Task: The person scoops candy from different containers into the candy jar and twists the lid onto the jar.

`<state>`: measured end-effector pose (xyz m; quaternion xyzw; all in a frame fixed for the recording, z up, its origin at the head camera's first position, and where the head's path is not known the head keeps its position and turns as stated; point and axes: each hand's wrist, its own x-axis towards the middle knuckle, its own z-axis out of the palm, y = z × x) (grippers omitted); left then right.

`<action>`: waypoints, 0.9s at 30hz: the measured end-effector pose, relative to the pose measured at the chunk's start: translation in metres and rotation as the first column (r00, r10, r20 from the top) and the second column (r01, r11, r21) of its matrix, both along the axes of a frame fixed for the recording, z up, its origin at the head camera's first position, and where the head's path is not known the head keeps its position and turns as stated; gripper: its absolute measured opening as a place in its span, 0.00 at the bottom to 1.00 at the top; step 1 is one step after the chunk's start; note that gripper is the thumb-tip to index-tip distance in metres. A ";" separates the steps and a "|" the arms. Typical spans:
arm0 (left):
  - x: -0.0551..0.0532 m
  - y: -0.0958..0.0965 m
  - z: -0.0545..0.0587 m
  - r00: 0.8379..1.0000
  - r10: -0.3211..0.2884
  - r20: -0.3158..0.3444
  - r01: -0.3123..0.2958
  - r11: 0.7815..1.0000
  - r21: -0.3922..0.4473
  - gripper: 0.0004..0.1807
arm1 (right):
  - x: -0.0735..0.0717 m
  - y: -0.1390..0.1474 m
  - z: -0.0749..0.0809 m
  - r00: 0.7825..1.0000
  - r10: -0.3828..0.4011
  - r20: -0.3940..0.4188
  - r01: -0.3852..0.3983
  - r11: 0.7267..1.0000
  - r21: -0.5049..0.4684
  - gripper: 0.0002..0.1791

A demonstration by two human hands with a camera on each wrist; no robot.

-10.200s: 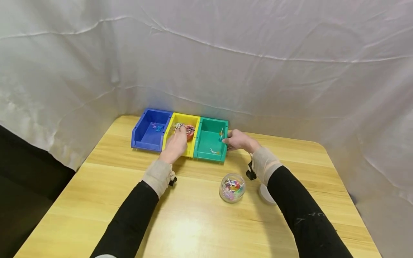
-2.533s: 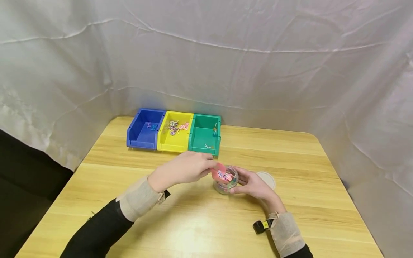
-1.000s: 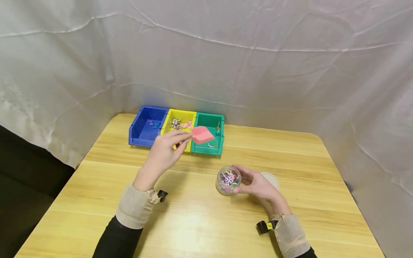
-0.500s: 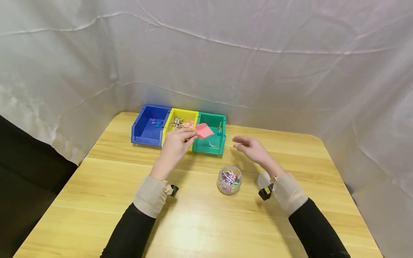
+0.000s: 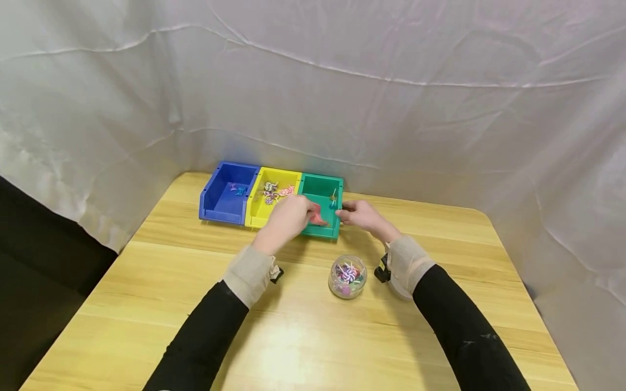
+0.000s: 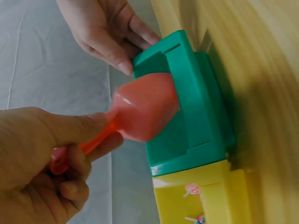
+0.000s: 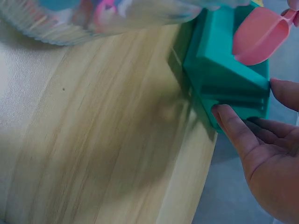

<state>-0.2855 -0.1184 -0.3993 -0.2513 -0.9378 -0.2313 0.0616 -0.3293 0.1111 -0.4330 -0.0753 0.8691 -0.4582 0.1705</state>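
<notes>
My left hand [image 5: 289,217] pinches the handle of a coral-pink scoop [image 6: 147,105] between thumb and fingers. The scoop's bowl dips into the green bin [image 5: 320,231], tilted toward its front lip. My right hand [image 5: 363,215] holds the bin's right side, with its thumb [image 7: 284,93] at the rim and a fingertip [image 7: 223,112] low on the outer wall. Small lollipops [image 5: 333,196] lie near that bin's right wall. Swirl lollipops [image 5: 271,190] sit in the yellow bin [image 5: 259,218] beside it. A glass jar [image 5: 347,278] of mixed colourful pieces stands in front.
At the row's left end, the blue bin [image 5: 222,214] contains small purple and blue pieces [image 5: 238,189]. A pale round lid [image 5: 400,289] lies right of the jar, partly under my right wrist. Grey cloth [image 5: 313,81] hangs behind the wooden table [image 5: 274,336].
The scoop tipped swirl lollipops into the jar, then moved back to the bins and down into the green one. My right hand left the jar and took hold of the green bin's side.
</notes>
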 end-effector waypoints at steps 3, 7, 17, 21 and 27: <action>-0.003 0.001 0.004 0.999 -0.032 0.017 0.033 0.999 -0.030 0.07 | 0.002 -0.006 0.000 1.000 0.012 -0.017 -0.012 0.999 0.039 0.27; -0.007 -0.001 0.011 0.999 -0.040 0.028 0.043 0.994 -0.100 0.07 | 0.006 -0.013 0.006 0.997 0.053 -0.058 -0.044 0.989 0.138 0.19; -0.016 -0.011 0.020 0.992 -0.033 0.119 0.052 0.986 -0.160 0.11 | 0.010 -0.018 0.012 0.997 0.077 -0.010 -0.075 0.983 0.168 0.15; -0.018 -0.013 0.018 0.982 -0.024 0.187 0.051 0.989 -0.140 0.08 | 0.011 -0.021 0.012 0.995 0.100 -0.017 -0.095 0.977 0.190 0.15; -0.019 -0.012 0.014 0.973 -0.040 0.229 0.066 0.992 -0.107 0.05 | 0.013 -0.022 0.012 0.995 0.096 0.002 -0.095 0.978 0.184 0.15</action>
